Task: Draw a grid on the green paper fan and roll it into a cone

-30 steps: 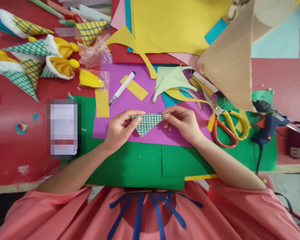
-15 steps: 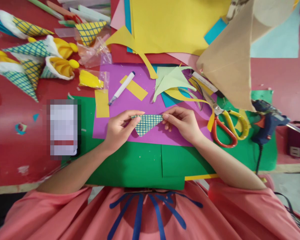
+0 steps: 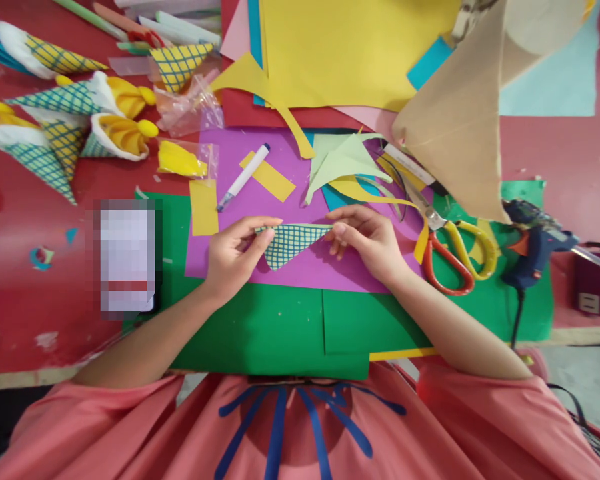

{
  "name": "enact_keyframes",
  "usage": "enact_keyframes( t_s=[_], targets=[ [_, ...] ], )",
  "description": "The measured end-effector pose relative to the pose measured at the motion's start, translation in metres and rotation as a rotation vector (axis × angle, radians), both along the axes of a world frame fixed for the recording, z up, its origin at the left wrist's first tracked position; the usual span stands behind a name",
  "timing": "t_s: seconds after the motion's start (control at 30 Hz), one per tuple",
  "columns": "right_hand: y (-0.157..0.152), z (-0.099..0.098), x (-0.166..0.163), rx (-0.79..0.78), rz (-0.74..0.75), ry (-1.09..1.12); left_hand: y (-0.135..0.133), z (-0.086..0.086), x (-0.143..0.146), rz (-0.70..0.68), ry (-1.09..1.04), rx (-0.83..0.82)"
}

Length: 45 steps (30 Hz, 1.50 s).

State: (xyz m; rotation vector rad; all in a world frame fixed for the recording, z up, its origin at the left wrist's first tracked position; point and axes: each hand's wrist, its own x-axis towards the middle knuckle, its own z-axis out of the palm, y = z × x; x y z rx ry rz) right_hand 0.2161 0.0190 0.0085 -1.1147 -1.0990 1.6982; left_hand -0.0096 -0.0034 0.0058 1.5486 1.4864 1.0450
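Note:
Both hands hold a small green paper piece with a blue grid pattern [image 3: 287, 242], folded into a pointed cone-like shape, just above a purple sheet [image 3: 300, 200]. My left hand [image 3: 235, 257] pinches its left end between thumb and fingers. My right hand [image 3: 367, 241] pinches its right tip. The piece's point hangs down toward me.
A white marker [image 3: 243, 177] and yellow strips [image 3: 204, 207] lie on the purple sheet. Scissors with red-yellow handles [image 3: 450, 250] and a blue glue gun [image 3: 535, 247] lie at the right. Finished checked cones [image 3: 55, 130] sit at the far left. A tan paper cone [image 3: 460, 127] hangs at upper right.
Both hands have shifted slightly left and up with the checked piece, which has tilted a little; its left end now sits lower in my left fingers.

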Motion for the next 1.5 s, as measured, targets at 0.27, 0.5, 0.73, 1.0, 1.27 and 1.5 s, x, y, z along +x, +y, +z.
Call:
enact_keyframes(
  t_s=[0.27,0.5,0.73,1.0,1.27,1.5],
  targets=[
    [-0.001,0.000,-0.001,0.007,0.028,-0.034,-0.002,0.000,0.000,-0.035,0.071,0.029],
    [-0.002,-0.003,-0.002,0.017,0.020,-0.038,-0.001,0.001,0.000,-0.046,0.083,0.062],
    [-0.002,-0.002,-0.002,0.015,0.035,-0.044,-0.001,0.002,0.000,-0.044,0.061,0.023],
    [-0.003,0.006,-0.005,-0.021,0.043,-0.041,-0.003,0.002,0.004,-0.023,0.015,0.011],
    [-0.005,0.006,-0.006,-0.034,0.053,-0.013,-0.003,0.002,0.003,-0.033,0.046,0.057],
    [-0.005,0.006,-0.004,-0.039,0.051,0.048,-0.003,-0.004,0.000,-0.061,0.130,0.213]
  ],
)
